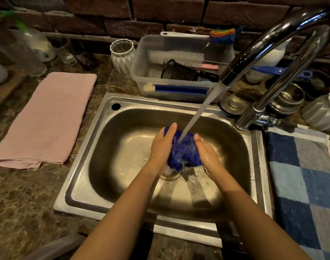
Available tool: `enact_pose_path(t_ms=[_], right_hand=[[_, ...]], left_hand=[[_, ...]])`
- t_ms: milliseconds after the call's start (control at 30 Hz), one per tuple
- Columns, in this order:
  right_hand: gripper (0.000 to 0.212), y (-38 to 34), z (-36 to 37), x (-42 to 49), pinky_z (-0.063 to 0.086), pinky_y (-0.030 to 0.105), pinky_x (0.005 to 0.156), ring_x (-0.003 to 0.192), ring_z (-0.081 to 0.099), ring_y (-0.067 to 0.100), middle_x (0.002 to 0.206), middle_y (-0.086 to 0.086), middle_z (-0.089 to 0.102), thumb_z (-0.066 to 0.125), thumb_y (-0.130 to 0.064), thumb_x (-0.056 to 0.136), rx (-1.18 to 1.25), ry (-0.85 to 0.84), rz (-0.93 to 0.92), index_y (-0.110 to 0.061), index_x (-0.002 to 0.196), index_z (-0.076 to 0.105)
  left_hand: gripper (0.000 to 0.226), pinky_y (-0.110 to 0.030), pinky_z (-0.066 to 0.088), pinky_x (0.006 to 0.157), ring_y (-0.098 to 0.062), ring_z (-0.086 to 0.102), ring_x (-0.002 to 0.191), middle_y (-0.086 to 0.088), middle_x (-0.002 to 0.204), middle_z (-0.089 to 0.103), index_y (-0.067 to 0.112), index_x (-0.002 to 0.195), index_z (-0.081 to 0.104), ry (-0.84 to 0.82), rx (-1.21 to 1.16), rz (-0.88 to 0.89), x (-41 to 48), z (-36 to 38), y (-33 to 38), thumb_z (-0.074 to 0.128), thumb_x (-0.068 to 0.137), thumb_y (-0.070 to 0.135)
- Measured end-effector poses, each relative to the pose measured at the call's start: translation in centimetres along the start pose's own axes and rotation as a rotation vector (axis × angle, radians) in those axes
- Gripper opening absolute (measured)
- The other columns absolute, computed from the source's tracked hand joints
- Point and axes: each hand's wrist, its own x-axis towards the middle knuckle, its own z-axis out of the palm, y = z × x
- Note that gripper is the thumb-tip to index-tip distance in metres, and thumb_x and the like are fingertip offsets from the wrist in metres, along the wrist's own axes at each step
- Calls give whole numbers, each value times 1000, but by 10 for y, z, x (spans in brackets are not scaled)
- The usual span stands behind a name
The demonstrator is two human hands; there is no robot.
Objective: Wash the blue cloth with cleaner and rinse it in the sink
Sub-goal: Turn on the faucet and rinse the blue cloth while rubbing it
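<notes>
A wet, bunched blue cloth (184, 151) is pressed between my two hands over the middle of the steel sink (89, 147). My left hand (162, 147) holds its left side, my right hand (207, 154) its right side, palms facing each other. Water runs from the chrome tap (269, 49) in a slanted stream straight onto the top of the cloth. The drain (169, 175) lies just below the hands, partly hidden. Whether any cleaner is on the cloth I cannot tell.
A folded pink towel (48, 119) lies left of the sink. A blue checked towel (306, 184) lies to the right. Behind the sink stands a clear plastic tub (177, 72) with brushes, flanked by white vases, bottles and steel bowls (286, 100).
</notes>
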Motion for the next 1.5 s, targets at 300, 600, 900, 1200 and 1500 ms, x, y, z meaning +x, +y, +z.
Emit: enact_pose_path(t_ms=[300,600,900,1200,1500], right_hand=[[29,-28,4,-38,47,21,88,109,53,13,124,0,51,52,-9,91,-249,-255,-432,-31,110,48],[31,-41,-18,-30,39,9,75,100,50,5,118,-4,48,47,-3,90,-477,-188,-422,-32,102,52],[29,-26,14,-50,46,15,73,94,52,6,113,-5,43,53,-21,89,-508,-10,-425,-24,117,47],[31,-33,31,-30,52,31,91,105,52,13,117,-3,44,58,-35,87,-389,176,-408,-19,114,52],[28,-14,37,-33,44,19,82,99,49,9,124,0,47,40,-30,96,-388,83,-298,-22,122,48]], left_hand=[[49,-37,56,80,-25,68,99,-14,120,65,16,130,52,-246,-575,-263,7,-14,3,46,92,46],[41,-55,40,99,-32,57,108,-15,119,58,11,113,58,-372,-509,-331,19,-33,3,59,75,27],[22,-30,57,58,-16,70,61,-9,74,68,7,95,62,-174,-428,-346,14,-6,12,57,91,28],[24,-35,54,60,-23,61,80,-11,86,64,13,96,62,-187,-236,-400,1,-5,4,47,93,31],[41,-37,53,69,-25,66,85,-12,92,69,9,103,64,-51,-382,-376,8,-14,12,53,90,46]])
